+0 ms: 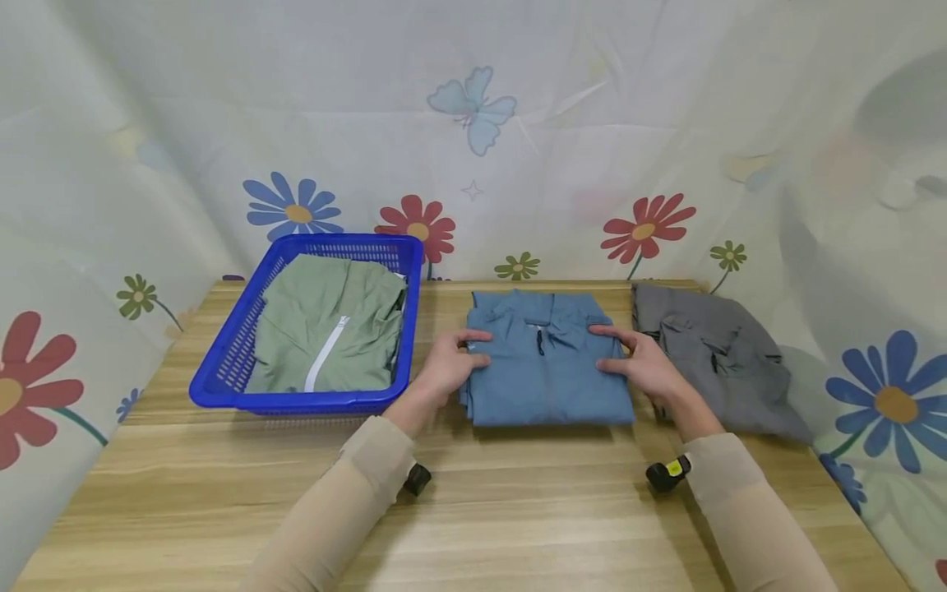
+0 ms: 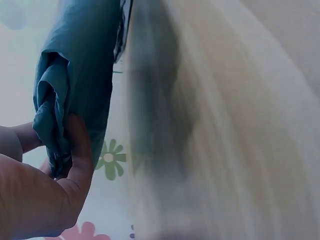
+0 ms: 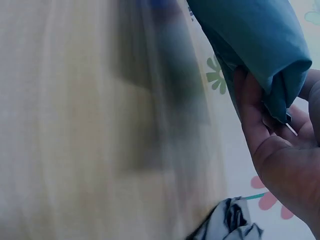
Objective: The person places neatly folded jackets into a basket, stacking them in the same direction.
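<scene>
A folded blue jacket (image 1: pixel 547 386) with a short dark zip pull at its collar is held level, raised off the wooden table. My left hand (image 1: pixel 447 363) grips its left edge, thumb and fingers on opposite faces. At the opposite edge, my right hand (image 1: pixel 651 367) pinches the folded layers in the same way. The left wrist view shows the jacket's rolled side (image 2: pixel 82 75) between the fingers, with a gap down to the tabletop. From the right wrist, the fingers curl under the jacket (image 3: pixel 257 42), and its underside is mostly hidden.
Left of the jacket stands a blue plastic basket (image 1: pixel 214 393) containing a folded green jacket (image 1: pixel 333 321) with a white zip. A folded grey jacket (image 1: pixel 728 362) lies on the table (image 1: pixel 518 510) at the right. A flower-printed curtain (image 1: pixel 562 181) hangs behind the table.
</scene>
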Action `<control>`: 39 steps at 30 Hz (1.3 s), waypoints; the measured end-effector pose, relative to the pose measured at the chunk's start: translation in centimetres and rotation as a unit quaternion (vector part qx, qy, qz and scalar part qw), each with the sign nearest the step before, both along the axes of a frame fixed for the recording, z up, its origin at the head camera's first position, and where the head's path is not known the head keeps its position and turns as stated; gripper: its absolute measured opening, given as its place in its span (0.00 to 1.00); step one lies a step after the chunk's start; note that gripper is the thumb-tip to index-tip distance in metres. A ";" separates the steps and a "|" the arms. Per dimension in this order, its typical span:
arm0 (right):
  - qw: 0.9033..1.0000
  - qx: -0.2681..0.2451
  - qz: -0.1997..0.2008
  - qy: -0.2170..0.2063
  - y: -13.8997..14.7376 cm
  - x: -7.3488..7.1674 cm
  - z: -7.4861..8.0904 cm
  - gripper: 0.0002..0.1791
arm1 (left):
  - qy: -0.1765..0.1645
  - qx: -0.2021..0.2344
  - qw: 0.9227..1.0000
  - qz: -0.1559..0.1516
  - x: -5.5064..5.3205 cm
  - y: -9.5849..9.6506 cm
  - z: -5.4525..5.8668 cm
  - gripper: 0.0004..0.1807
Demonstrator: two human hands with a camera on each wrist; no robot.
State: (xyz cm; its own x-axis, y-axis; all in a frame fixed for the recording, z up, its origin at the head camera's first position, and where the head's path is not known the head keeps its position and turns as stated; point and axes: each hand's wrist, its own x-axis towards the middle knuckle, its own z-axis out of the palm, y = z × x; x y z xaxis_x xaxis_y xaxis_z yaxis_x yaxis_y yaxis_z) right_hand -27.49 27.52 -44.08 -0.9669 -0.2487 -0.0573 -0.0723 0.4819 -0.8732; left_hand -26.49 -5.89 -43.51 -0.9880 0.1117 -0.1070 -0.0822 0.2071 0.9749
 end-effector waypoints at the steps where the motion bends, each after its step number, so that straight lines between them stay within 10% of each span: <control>1: 1.000 0.003 -0.001 0.003 -0.1 0.0 0.3 0.32 | 0.002 0.001 1.000 0.000 0.0 0.0 0.2 0.20; 30: 0.999 -0.016 0.005 0.030 -4.2 -0.7 5.9 0.32 | 0.090 -0.045 0.995 -0.010 0.9 -4.6 5.9 0.19; 39: 0.998 -0.059 0.018 0.025 -6.9 -1.2 7.0 0.32 | 0.070 -0.022 0.997 0.001 0.0 -7.2 7.0 0.21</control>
